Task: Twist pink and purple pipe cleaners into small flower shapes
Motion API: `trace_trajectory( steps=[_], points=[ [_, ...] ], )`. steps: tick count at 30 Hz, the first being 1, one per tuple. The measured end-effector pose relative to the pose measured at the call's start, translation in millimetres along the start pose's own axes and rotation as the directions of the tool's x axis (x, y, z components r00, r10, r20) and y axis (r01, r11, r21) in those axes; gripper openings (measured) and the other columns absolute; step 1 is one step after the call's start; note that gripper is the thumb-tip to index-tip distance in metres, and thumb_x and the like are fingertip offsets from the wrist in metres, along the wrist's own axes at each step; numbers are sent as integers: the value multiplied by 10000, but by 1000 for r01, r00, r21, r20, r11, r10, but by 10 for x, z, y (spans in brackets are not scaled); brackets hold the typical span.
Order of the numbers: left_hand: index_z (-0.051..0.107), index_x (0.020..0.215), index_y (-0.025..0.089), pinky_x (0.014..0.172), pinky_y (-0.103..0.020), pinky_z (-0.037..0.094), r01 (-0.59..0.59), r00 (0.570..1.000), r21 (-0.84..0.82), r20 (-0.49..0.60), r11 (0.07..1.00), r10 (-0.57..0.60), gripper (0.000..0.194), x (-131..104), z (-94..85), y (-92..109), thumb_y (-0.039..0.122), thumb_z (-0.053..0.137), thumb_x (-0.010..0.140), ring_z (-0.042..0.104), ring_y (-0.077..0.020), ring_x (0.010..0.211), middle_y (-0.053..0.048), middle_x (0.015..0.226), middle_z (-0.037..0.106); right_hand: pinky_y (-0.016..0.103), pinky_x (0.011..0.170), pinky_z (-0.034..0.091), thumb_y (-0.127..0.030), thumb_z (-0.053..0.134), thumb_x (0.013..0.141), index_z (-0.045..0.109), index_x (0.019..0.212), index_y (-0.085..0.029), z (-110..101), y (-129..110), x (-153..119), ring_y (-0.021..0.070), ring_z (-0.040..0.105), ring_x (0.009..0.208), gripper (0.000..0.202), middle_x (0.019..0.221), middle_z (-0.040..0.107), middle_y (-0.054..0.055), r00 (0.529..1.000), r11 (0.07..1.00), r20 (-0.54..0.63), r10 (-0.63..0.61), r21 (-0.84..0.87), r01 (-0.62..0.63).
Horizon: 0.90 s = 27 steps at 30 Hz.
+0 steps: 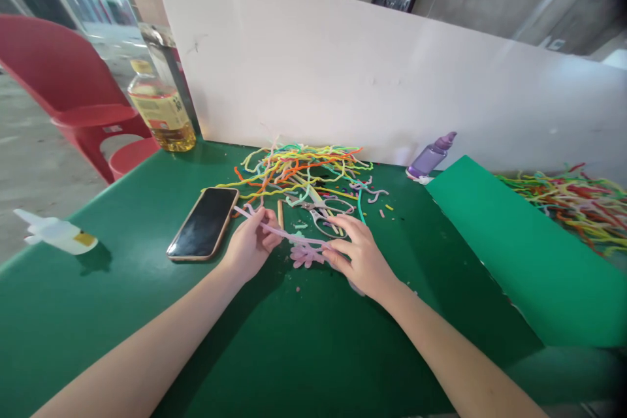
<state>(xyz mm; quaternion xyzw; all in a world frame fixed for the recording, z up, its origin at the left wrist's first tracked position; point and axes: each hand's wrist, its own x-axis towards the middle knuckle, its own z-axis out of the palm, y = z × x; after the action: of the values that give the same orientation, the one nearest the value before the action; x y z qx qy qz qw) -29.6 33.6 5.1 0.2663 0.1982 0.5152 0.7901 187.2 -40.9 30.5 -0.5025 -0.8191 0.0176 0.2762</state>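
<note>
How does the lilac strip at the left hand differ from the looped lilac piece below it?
The lilac strip is long and nearly straight; the looped lilac piece is bent into petal-like loops.
The strip stretches from the left hand to the right hand; the looped piece is compact, near the right hand's fingers only.
Both share a pale lilac colour.

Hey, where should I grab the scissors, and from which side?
Probably by the handle loops, reaching from the right with the right hand: the scissors lie with both loops toward that hand and the blades pointing left, away from it. Free that hand first, since it holds the lilac strip.
</note>
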Motion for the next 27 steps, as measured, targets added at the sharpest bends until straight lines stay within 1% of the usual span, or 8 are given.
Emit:
trace_trajectory(
  steps=[5,10,12,15,18,20,24,27],
  points=[
    [545,732,116,378,-172,309,6,1000,-28,-7,1000,-6,250,7,-4,15,220,403,910,357,-39,372,44,542,399,357,896,385,-316,473,903,671,845,-197,-52,160,28,163,590,884,238,890,674,33,953,959,298,-58,283,-30],
    [549,728,112,412,-179,346,-31,998,-34,-57,999,29,260,21,-24,34,210,390,910,368,-44,392,29,564,428,275,719,434,-404,472,884,663,824,-177,-145,224,23,146,600,747,303,808,687,33,883,819,455,116,458,-344],
    [552,731,114,412,-182,344,-50,996,-28,-69,998,48,255,20,-22,35,203,390,907,373,-49,395,25,565,436,262,681,441,-421,485,873,650,858,-166,-151,220,13,132,592,700,305,807,687,39,855,717,500,135,546,-432],
    [554,733,118,406,-189,339,-62,995,-18,-82,998,60,248,15,-12,38,199,394,903,374,-55,393,19,566,449,258,637,470,-427,480,875,612,956,-135,-111,216,-3,118,601,642,330,833,686,74,804,467,578,140,678,-568],
    [558,731,122,405,-195,340,-71,994,-11,-82,997,70,234,9,-3,46,196,409,895,378,-59,395,15,569,456,266,592,506,-454,445,887,575,1013,-105,-76,231,-11,131,633,614,393,853,688,121,722,213,674,155,691,-691],
    [560,728,128,408,-196,344,-81,993,-12,-84,997,80,213,7,-4,49,194,434,885,375,-58,396,16,572,458,268,555,519,-498,392,895,570,1038,-86,-88,250,-12,146,646,593,471,850,689,146,679,121,720,147,668,-734],
    [568,740,136,409,-189,342,-99,991,-19,-94,995,97,181,12,-18,48,216,476,874,368,-55,397,25,562,447,257,482,517,-580,312,884,575,1066,-85,-155,289,-14,154,652,557,589,890,684,163,614,77,784,93,610,-789],
    [573,752,130,410,-186,344,-108,990,-23,-90,994,105,191,19,-38,47,225,470,881,371,-57,406,28,554,443,216,451,492,-528,477,843,596,1027,-102,-170,314,-22,128,639,539,479,891,684,134,620,170,777,103,601,-781]
  ],
)
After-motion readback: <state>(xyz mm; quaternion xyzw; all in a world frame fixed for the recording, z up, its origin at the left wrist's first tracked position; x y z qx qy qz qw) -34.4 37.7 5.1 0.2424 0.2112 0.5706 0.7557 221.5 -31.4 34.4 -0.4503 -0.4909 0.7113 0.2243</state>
